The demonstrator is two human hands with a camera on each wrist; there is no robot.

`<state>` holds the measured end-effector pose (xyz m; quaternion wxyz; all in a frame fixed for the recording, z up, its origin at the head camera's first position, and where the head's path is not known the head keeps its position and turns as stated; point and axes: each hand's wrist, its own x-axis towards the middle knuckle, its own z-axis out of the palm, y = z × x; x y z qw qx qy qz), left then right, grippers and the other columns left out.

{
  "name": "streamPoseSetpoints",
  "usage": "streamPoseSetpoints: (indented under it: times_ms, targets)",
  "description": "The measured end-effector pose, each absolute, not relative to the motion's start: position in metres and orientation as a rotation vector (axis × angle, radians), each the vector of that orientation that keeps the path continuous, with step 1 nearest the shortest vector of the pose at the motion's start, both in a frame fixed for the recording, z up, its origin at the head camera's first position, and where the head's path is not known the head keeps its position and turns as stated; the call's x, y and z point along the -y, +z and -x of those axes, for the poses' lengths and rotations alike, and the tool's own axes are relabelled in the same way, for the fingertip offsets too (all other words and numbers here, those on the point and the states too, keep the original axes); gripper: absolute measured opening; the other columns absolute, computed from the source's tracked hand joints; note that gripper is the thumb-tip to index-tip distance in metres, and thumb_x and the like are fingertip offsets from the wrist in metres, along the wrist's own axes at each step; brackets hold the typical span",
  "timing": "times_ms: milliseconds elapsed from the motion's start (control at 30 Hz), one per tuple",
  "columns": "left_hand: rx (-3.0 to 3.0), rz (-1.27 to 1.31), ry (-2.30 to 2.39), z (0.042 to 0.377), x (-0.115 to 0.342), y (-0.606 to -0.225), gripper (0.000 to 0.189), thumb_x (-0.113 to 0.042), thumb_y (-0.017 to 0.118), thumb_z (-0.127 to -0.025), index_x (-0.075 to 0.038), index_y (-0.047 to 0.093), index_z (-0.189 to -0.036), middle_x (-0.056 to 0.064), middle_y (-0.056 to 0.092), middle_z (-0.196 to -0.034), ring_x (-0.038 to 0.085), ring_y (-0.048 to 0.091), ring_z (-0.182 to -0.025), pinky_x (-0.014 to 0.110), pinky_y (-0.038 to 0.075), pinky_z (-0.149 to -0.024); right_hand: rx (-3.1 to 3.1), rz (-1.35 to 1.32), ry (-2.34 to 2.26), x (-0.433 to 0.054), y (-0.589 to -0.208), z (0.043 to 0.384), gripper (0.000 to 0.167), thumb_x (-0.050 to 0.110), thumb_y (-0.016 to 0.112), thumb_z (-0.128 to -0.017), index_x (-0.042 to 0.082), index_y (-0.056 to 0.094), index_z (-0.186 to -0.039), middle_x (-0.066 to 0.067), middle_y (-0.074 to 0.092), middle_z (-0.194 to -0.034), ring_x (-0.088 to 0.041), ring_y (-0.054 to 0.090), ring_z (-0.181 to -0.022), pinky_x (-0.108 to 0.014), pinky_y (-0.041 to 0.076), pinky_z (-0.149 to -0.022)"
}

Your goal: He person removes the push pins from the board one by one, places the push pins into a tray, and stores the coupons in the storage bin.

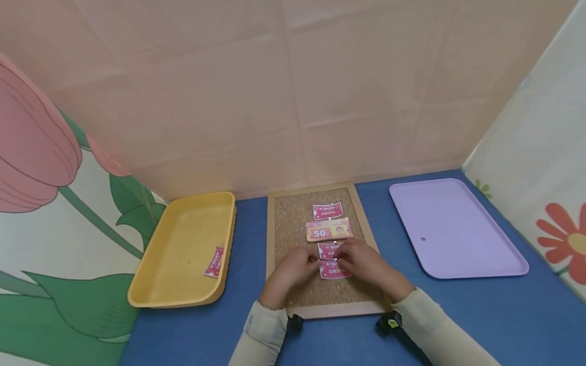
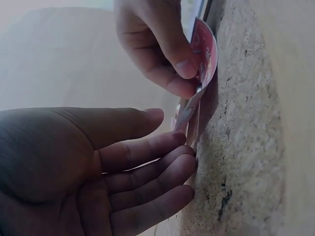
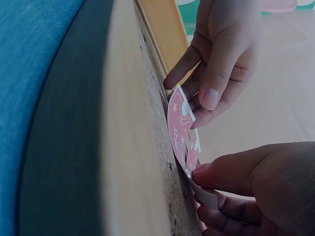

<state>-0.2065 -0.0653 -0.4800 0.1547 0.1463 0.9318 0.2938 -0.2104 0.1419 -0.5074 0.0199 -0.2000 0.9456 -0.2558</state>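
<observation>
A framed cork board (image 1: 290, 218) lies in front of me with a column of pink paper coupons on it. My right hand (image 1: 366, 260) pinches a small silver push pin (image 3: 189, 172) at the upper edge of the lowest coupon (image 1: 333, 271), which curls up off the cork. My left hand (image 1: 293, 267) is at that coupon's left edge, its extended fingertips (image 2: 183, 192) near the cork and its thumb apart from them. Just above are another pink coupon (image 1: 326, 250), partly covered by the right hand, a wider "50" coupon (image 1: 327, 230) and a top coupon (image 1: 327, 211).
On the left stands a yellow tray (image 1: 183, 239) with one pink coupon (image 1: 214, 262) inside. A lilac tray (image 1: 462, 223) on the right holds one small silver pin (image 1: 423, 239). Blue cloth (image 1: 249, 254) covers the table, and a beige wall sheet (image 1: 293, 101) rises behind the board.
</observation>
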Motion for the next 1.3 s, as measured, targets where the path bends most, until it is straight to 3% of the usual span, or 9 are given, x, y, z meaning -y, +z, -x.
streamPoseSetpoints:
  times_ms: [567,1300]
  targets:
    - [-2.735,-0.363,0.771,0.208,0.064,-0.481,0.012,-0.028,0.066,-0.094,-0.018,0.071,-0.091,-0.009,0.059,-0.076,0.009,0.052,-0.066,0.028,0.043,-0.06,-2.949,0.657,-0.82,-0.142,-0.507,0.209,0.009,0.015,0.075,-0.085,0.015,0.073,-0.093,0.003,0.064,-0.094,-0.015,0.058,-0.09,-0.039,0.049,-0.079]
    - [-2.797,-0.305,0.702,0.212,0.062,-0.489,0.015,-0.033,0.066,-0.093,-0.024,0.068,-0.081,-0.01,0.057,-0.07,0.011,0.051,-0.061,0.029,0.04,-0.054,-2.98,0.645,-0.802,-0.142,-0.51,0.211,0.008,0.017,0.075,-0.084,0.015,0.072,-0.09,0.002,0.062,-0.092,-0.014,0.057,-0.087,-0.039,0.049,-0.078]
